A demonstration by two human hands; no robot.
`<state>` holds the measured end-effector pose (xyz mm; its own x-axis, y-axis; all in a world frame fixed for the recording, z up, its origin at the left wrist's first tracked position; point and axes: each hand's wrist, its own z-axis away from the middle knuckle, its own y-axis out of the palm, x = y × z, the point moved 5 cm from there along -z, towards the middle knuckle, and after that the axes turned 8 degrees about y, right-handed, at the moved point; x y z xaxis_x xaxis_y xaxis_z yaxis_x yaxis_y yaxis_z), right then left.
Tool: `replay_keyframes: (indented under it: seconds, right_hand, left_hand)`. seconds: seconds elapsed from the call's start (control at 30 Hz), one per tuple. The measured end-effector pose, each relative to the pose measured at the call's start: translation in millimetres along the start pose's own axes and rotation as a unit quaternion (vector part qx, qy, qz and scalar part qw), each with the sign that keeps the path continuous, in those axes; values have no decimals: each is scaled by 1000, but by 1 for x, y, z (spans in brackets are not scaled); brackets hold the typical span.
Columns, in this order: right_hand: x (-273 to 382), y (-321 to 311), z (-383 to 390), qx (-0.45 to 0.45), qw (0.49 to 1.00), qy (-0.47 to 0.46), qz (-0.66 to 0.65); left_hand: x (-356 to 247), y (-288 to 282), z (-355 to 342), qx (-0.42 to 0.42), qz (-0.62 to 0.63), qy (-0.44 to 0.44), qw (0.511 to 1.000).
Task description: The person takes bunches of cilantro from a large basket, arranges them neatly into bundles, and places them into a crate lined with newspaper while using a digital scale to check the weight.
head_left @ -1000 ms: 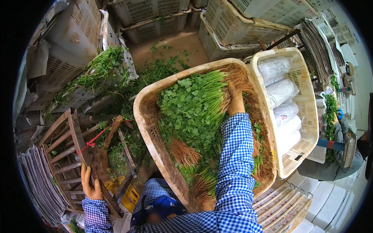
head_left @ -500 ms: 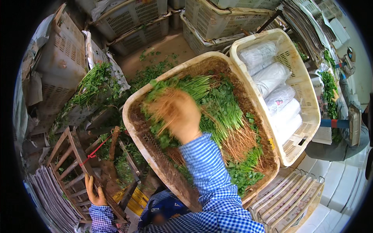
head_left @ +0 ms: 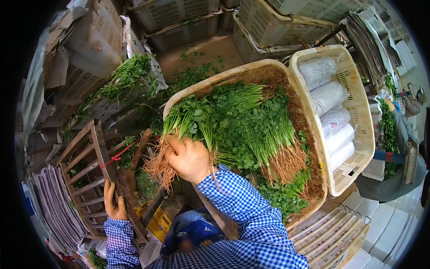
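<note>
My right hand point(head_left: 190, 158) is closed round the root end of a bunch of coriander point(head_left: 190, 116), at the left side of a large cream plastic crate point(head_left: 244, 68). Thin brown roots hang below my fingers, and the leafy tops lie over the crate. More coriander point(head_left: 255, 130) is laid inside in bunches, with roots bared toward the right. On the left, my left hand point(head_left: 115, 201) rests against the rail of a rusty slatted rack point(head_left: 101, 148), fingers stretched and thumb apart, holding nothing.
A second cream crate point(head_left: 363, 130) holding white plastic-wrapped rolls point(head_left: 329, 96) adjoins the first. Loose greens point(head_left: 127, 80) hang over paper at the left. Stacked crates point(head_left: 268, 27) stand at the back, a paper stack point(head_left: 58, 206) at lower left. Another person's grey clothing point(head_left: 394, 172) shows at far right.
My right hand has moved left and down from over the crate's greens to its left side, carrying the coriander. The left hand stays on the rack. The view has shifted slightly.
</note>
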<state>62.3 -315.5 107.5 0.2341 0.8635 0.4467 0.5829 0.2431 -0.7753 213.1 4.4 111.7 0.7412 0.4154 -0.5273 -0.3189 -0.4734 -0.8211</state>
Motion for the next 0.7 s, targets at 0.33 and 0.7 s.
replay_keyframes:
  seconds: [0.33, 0.7]
  right_hand:
    - [-21, -68, -1, -96, 995, 14, 14]
    - [108, -201, 6, 57, 997, 4, -50]
  left_hand:
    - [-4, -6, 1, -14, -25, 3, 1000]
    - [-11, -8, -5, -26, -24, 43, 998]
